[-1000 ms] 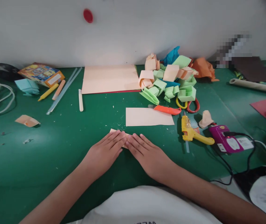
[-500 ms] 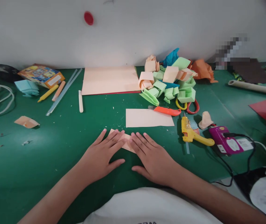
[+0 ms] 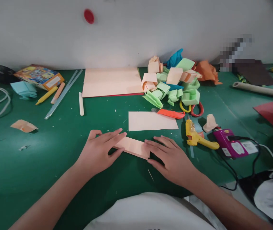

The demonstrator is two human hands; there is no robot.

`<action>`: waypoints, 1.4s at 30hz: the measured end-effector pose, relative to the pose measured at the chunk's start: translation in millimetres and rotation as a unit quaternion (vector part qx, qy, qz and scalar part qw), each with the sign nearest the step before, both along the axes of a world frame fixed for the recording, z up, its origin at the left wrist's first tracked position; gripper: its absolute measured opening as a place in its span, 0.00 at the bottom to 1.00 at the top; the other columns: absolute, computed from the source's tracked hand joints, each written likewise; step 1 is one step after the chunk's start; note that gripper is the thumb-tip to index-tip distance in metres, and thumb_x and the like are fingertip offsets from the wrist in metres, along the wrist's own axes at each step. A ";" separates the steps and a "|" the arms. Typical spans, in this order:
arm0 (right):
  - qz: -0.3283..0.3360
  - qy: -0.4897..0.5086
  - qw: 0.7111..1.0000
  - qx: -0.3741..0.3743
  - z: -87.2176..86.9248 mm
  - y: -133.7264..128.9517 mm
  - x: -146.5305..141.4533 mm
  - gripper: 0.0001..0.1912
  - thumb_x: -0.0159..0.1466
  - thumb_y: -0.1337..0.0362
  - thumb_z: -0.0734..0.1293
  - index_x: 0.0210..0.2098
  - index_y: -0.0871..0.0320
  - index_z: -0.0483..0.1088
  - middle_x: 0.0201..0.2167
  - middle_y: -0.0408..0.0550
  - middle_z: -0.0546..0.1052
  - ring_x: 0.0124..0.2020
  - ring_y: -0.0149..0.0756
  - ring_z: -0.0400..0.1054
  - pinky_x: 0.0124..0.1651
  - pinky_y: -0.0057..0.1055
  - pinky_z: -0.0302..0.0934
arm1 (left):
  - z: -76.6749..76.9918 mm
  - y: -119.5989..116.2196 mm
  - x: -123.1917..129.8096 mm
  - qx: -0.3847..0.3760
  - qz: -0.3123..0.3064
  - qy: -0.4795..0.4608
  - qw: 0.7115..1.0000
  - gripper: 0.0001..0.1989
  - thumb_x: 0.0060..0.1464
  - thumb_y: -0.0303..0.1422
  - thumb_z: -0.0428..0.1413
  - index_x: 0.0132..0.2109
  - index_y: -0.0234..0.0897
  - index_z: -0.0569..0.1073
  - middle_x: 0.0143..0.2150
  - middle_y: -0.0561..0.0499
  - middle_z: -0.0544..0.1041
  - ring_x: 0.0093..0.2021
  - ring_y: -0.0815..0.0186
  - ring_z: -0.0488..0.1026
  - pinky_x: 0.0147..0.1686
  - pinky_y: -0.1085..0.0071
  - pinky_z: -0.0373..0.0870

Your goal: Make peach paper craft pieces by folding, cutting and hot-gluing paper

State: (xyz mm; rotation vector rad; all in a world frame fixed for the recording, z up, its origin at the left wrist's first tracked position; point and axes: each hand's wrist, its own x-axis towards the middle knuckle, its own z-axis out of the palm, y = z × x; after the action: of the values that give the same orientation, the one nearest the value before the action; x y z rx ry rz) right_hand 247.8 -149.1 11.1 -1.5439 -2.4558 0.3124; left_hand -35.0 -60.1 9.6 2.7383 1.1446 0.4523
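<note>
A folded peach paper strip (image 3: 134, 146) lies slantwise on the green table in front of me. My left hand (image 3: 100, 151) has its left end between the thumb and the fingers, which cover that end. At the right end, my right hand (image 3: 172, 158) pinches the paper's edge with thumb and forefinger, its other fingers bent above the table. Just beyond the strip rests a flat pale paper rectangle (image 3: 148, 123). An orange cutter knife (image 3: 171, 113) lies across the rectangle's upper right edge.
Right of my hands are a yellow glue gun (image 3: 194, 137) and a purple power box (image 3: 232, 143) with cables. Scissors (image 3: 197, 109) lie beside a heap of folded paper pieces (image 3: 172, 80). Peach sheets (image 3: 111, 82) lie by the wall; glue sticks (image 3: 63, 94) are at left.
My hands have moved apart from pressing flat on the paper to its two ends, and their fingers have curled. More of the strip now shows.
</note>
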 end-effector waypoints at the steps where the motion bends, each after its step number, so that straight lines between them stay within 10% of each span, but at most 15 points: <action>1: -0.006 0.014 1.000 0.005 1.2 6.1 0.7 0.19 0.71 0.62 0.64 0.61 0.52 0.70 0.61 0.50 0.77 0.60 0.50 0.70 0.62 0.54 0.65 | 0.3 2.9 1.1 0.014 -0.004 -0.008 1.000 0.19 0.68 0.39 0.53 0.63 0.45 0.73 0.64 0.45 0.76 0.53 0.54 0.81 0.53 0.52 0.65; 15: -0.101 0.193 0.972 -0.093 4.9 85.5 -2.1 0.14 0.73 0.60 0.61 0.51 0.51 0.78 0.44 0.48 0.83 0.44 0.41 0.76 0.48 0.40 0.68 | -8.3 20.0 14.1 0.126 0.073 -0.009 0.989 0.14 0.68 0.32 0.51 0.57 0.38 0.75 0.58 0.46 0.81 0.48 0.55 0.82 0.45 0.57 0.69; 24: -0.131 0.251 0.956 -0.082 -12.7 88.7 -8.2 0.10 0.69 0.61 0.67 0.46 0.52 0.79 0.37 0.47 0.82 0.39 0.40 0.75 0.44 0.37 0.69 | -7.2 7.1 18.1 0.184 0.053 0.012 0.982 0.20 0.65 0.34 0.56 0.63 0.47 0.71 0.73 0.39 0.63 0.65 0.43 0.68 0.55 0.48 0.64; 36: -0.170 0.286 0.942 -0.041 -12.4 92.5 -1.1 0.11 0.67 0.60 0.67 0.47 0.51 0.79 0.41 0.46 0.84 0.37 0.40 0.78 0.43 0.37 0.72 | -2.7 5.0 15.5 0.114 0.023 0.001 0.993 0.18 0.67 0.29 0.52 0.62 0.40 0.70 0.52 0.45 0.83 0.56 0.53 0.77 0.61 0.48 0.54; 42: -0.150 0.284 0.946 -0.034 -7.3 88.5 -2.1 0.20 0.68 0.58 0.67 0.59 0.48 0.74 0.45 0.46 0.83 0.38 0.39 0.77 0.45 0.37 0.73 | -0.8 4.2 21.4 0.094 -0.006 -0.008 0.996 0.24 0.67 0.34 0.53 0.67 0.36 0.64 0.62 0.40 0.77 0.62 0.48 0.71 0.60 0.48 0.53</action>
State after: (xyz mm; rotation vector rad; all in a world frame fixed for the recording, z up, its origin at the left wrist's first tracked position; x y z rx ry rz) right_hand 245.7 -60.6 3.8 -1.5510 -1.7616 0.6805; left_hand -13.7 -56.0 8.8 2.8919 1.1354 0.6070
